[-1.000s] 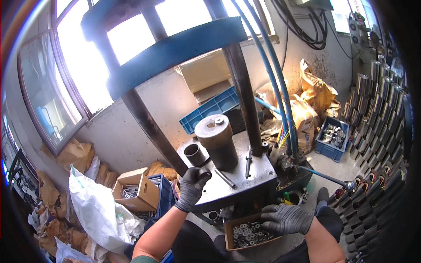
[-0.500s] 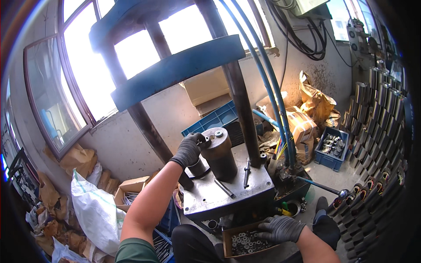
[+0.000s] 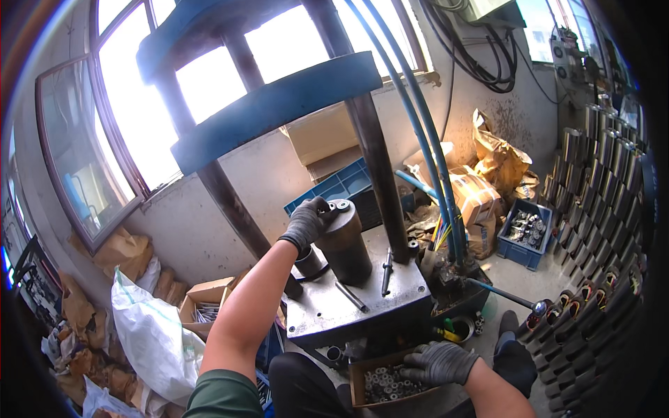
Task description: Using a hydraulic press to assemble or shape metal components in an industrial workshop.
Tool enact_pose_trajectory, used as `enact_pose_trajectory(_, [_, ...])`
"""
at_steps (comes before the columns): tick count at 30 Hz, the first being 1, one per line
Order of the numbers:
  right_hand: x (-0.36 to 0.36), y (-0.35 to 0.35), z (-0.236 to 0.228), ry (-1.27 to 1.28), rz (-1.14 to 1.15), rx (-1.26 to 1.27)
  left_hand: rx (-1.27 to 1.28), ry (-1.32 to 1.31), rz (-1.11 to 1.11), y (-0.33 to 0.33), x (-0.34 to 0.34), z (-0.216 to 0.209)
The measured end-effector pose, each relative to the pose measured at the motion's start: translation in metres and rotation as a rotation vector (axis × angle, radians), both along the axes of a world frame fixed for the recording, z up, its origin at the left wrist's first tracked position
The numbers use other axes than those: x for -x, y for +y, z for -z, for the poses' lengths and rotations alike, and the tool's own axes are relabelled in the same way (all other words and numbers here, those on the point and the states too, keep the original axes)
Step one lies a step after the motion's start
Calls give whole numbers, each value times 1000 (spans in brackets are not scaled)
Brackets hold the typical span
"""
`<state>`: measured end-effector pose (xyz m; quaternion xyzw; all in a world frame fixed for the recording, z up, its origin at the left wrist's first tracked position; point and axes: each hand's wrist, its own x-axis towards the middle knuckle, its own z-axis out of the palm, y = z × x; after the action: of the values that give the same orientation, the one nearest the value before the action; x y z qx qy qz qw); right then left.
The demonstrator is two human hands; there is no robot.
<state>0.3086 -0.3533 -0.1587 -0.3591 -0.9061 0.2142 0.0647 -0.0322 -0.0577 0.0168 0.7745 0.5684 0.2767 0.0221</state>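
My left hand (image 3: 306, 224), in a dark grey glove, is at the top of a tall dark steel cylinder (image 3: 345, 252). Its fingers are closed on a small metal ring (image 3: 332, 207). Beside that, another small metal ring (image 3: 343, 205) rests on the cylinder's top. The cylinder stands on the press's steel bed plate (image 3: 327, 317). Lower right, my gloved right hand (image 3: 440, 362) lies over a cardboard box (image 3: 357, 384) of small metal rings (image 3: 385, 383), fingers outstretched and slightly apart. Whether its fingertips touch the rings is hard to make out.
A blue crossbeam (image 3: 279, 104) spans above, between dark press columns (image 3: 380, 174). A metal rod (image 3: 352, 297) and a thin shaft (image 3: 387, 273) lie on the bed plate. Blue hoses (image 3: 425, 153) run down at right. Stacked metal cylinders (image 3: 592, 209) line the right side.
My left hand has shifted in over the cylinder's top, bringing its ring next to the other one. My right hand stays over the box of rings. The whole view has shifted slightly.
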Motion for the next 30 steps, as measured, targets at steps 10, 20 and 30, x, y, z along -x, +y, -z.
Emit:
enact_pose_trajectory(10, [-6, 0, -2, 38, 36, -3, -441, -143, -58, -25, -20, 3])
enact_pose_trajectory(20, [-8, 8, 4, 40, 46, 11, 395, 282, 36, -67, -112, 160])
enact_pose_trajectory(30, [-13, 7, 2, 39, 89, 51, 590, -61, -152, -42, -108, 207])
